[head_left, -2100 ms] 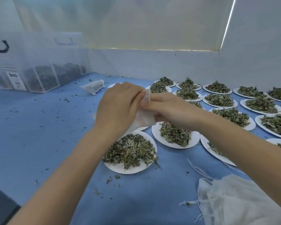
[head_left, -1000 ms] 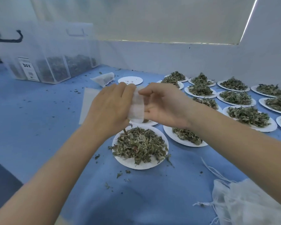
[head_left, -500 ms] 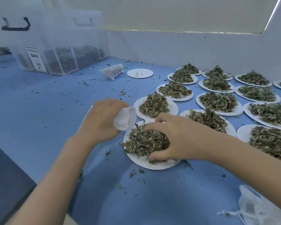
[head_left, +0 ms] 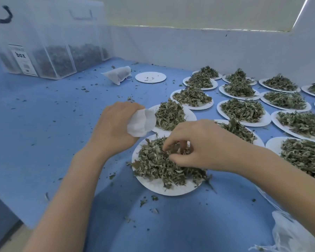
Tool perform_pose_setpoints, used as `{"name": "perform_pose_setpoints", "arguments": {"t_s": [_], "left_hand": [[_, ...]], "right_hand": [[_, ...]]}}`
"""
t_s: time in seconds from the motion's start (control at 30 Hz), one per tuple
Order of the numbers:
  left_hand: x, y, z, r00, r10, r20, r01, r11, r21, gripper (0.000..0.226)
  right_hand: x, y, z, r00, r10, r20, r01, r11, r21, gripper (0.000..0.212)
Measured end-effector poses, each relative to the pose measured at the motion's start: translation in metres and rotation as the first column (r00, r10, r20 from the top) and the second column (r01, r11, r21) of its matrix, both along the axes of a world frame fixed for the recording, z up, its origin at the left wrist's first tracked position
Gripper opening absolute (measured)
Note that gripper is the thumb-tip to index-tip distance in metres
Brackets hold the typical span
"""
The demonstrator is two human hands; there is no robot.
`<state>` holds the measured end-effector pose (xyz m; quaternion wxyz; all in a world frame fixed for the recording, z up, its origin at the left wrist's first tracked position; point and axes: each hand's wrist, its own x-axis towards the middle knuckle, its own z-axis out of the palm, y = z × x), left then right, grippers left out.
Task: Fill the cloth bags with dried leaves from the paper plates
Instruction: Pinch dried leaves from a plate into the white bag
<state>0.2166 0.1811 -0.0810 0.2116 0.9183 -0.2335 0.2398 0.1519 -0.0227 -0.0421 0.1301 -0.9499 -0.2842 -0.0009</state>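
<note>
My left hand grips a small white cloth bag, held just above the far left rim of the nearest paper plate. That plate carries a loose heap of dried leaves. My right hand reaches down onto the heap with its fingers curled, pinching a clump of leaves between fingertips and thumb. Several more plates of leaves fill the blue table to the right and behind.
A filled cloth bag lies at the back beside an empty paper plate. A clear storage box stands at the back left. A pile of spare cloth bags sits at the bottom right. Leaf crumbs litter the blue table.
Both hands held the bag up together; then my right hand let go and dropped onto the nearest plate's leaves. Its fingers have now closed on a clump. My left hand lowered with the bag.
</note>
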Motion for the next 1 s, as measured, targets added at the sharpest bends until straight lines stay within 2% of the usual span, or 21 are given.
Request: {"name": "perform_pose_setpoints", "arguments": {"t_s": [0.13,0.27,0.4,0.5,0.57,0.63,0.73,0.83,1.0], "left_hand": [[-0.008,0.003,-0.011,1.000,0.018,-0.006,-0.019,0.994,-0.104,0.049],[-0.012,0.001,-0.014,0.999,0.045,-0.015,-0.047,0.982,-0.181,0.052],[-0.014,-0.001,-0.017,1.000,0.024,-0.019,-0.028,0.978,-0.208,0.051],[-0.015,-0.002,-0.020,1.000,0.007,-0.019,-0.011,0.980,-0.201,0.049],[-0.015,-0.003,-0.022,1.000,-0.015,-0.019,0.011,0.984,-0.175,0.045],[-0.014,-0.004,-0.022,1.000,-0.023,-0.016,0.020,0.988,-0.155,0.043],[-0.016,-0.006,-0.021,1.000,-0.017,0.000,0.017,0.985,-0.169,0.045],[-0.019,-0.009,-0.019,1.000,-0.010,0.006,0.011,0.981,-0.191,0.048],[-0.020,-0.013,-0.019,0.998,-0.059,0.031,0.065,0.963,-0.261,0.047]], "right_hand": [[-0.010,0.003,-0.010,0.999,0.048,-0.016,-0.050,0.969,-0.244,0.048],[-0.009,0.014,-0.016,0.999,0.051,-0.002,-0.050,0.973,-0.227,0.042],[-0.004,0.011,-0.013,0.999,0.030,0.023,-0.029,0.998,-0.061,0.029],[-0.001,0.002,-0.004,0.999,-0.030,0.018,0.026,0.988,0.155,0.019],[0.001,-0.005,-0.001,0.997,-0.074,0.015,0.064,0.932,0.356,0.017],[0.001,-0.009,-0.001,0.994,-0.110,-0.006,0.096,0.833,0.545,0.021],[0.002,-0.010,-0.003,0.990,-0.131,-0.044,0.123,0.688,0.715,0.019],[0.005,-0.010,-0.007,0.986,-0.135,-0.101,0.161,0.574,0.803,0.018],[0.011,-0.002,-0.015,0.983,-0.167,-0.080,0.167,0.612,0.773,0.027]]}}
